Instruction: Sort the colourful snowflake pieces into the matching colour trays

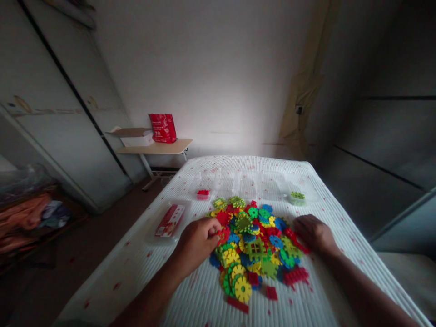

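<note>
A loose heap of plastic building pieces [257, 245] lies on the white quilted cover, with yellow, blue, green and red notched discs and square ones among them. At its left edge my left hand [200, 238] pinches a red notched disc [224, 235] between thumb and fingers. My right hand [314, 230] rests against the heap's right edge, knuckles up and fingers curled under. Whatever those fingers hold, if anything, is hidden. Red toothed pieces [296, 240] lie right beside them. Closer to me are a yellow notched disc [243, 289] and a red block [271, 293].
Behind the heap stands a row of clear plastic boxes [248, 185]. Red pieces [203, 193] sit in the leftmost, green pieces [298, 195] in the rightmost. A clear container with a red label [170, 221] lies left. Beyond, a small table [160, 147] bears a red bag [163, 128].
</note>
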Motion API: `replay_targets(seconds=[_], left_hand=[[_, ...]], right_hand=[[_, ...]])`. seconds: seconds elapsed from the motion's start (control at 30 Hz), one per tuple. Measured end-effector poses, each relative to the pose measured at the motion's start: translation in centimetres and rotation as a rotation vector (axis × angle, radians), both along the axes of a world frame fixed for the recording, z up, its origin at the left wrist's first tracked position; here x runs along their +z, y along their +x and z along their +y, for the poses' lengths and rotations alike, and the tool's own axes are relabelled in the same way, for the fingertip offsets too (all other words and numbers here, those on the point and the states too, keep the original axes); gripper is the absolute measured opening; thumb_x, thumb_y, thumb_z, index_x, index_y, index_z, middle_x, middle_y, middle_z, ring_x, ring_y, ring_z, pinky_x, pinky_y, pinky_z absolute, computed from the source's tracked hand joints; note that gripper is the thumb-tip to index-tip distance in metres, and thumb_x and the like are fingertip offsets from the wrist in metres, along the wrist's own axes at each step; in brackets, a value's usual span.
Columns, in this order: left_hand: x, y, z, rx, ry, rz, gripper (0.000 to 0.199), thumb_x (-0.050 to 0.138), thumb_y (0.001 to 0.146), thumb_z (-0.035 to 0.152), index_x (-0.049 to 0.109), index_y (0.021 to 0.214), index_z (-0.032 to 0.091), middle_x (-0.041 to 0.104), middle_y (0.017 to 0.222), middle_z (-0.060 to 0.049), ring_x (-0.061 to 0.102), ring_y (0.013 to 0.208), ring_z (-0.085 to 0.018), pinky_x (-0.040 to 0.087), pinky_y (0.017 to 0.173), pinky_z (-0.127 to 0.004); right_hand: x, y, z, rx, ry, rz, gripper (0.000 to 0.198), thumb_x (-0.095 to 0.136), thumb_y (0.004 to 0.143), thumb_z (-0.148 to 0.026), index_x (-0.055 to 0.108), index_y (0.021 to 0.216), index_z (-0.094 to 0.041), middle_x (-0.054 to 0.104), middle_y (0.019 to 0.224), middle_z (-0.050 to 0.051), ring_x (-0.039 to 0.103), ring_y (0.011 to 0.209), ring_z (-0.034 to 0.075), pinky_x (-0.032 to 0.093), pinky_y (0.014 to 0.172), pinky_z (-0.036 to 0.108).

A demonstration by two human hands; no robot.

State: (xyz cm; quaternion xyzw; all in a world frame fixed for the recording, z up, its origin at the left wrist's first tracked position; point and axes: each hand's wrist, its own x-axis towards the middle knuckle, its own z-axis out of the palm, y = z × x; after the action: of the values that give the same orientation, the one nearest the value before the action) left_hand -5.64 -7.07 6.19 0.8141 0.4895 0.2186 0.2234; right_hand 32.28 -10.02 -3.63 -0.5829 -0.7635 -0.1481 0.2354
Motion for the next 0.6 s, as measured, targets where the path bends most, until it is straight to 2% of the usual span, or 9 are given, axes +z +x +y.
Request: replay_targets(seconds=[0.1,0.23,0.43,0.6], left_hand=[[0.1,0.5,1.2,0.046,0.183,-0.033,0.015,0.048,0.072,0.009,0.058,0.076,0.02,0.058,0.077,0.001,0.054,0.07,-0.012,0.039,0.065,-0.022],[-1.6,1.1,3.3,0.006,0.355,-0.04,0.017,0.044,0.076,0.007,0.055,0.075,0.02,0.056,0.082,-0.001,0.053,0.08,-0.014,0.04,0.072,-0.023],[-4.9,1.3,5.2,-0.008,0.372,0.178,0.02,0.039,0.083,0.009,0.056,0.078,0.02,0.057,0.086,-0.003,0.054,0.083,-0.014,0.04,0.076,-0.022],[-5.6,1.2,4.9,-0.052,0.411,0.292,0.021,0.04,0.084,0.012,0.058,0.079,0.02,0.058,0.084,-0.003,0.055,0.078,-0.015,0.039,0.07,-0.023]], right_hand=[[0.1,-0.1,0.0,0.008,0.005,0.001,0.042,0.034,0.093,-0.036,0.063,0.068,-0.019,0.064,0.067,0.006,0.054,0.063,0.015,0.038,0.058,0.025],[0.3,-0.1,0.0,0.015,0.01,0.004,0.041,0.035,0.092,-0.035,0.063,0.067,-0.019,0.063,0.065,0.006,0.054,0.062,0.015,0.039,0.058,0.024],[0.3,0.0,0.0,0.049,0.033,0.001,0.038,0.036,0.092,-0.035,0.065,0.075,-0.018,0.066,0.071,0.007,0.057,0.064,0.016,0.041,0.059,0.024],[0.2,0.0,0.0,0.031,0.026,-0.02,0.04,0.035,0.093,-0.034,0.066,0.073,-0.017,0.066,0.07,0.007,0.057,0.064,0.016,0.041,0.06,0.024]])
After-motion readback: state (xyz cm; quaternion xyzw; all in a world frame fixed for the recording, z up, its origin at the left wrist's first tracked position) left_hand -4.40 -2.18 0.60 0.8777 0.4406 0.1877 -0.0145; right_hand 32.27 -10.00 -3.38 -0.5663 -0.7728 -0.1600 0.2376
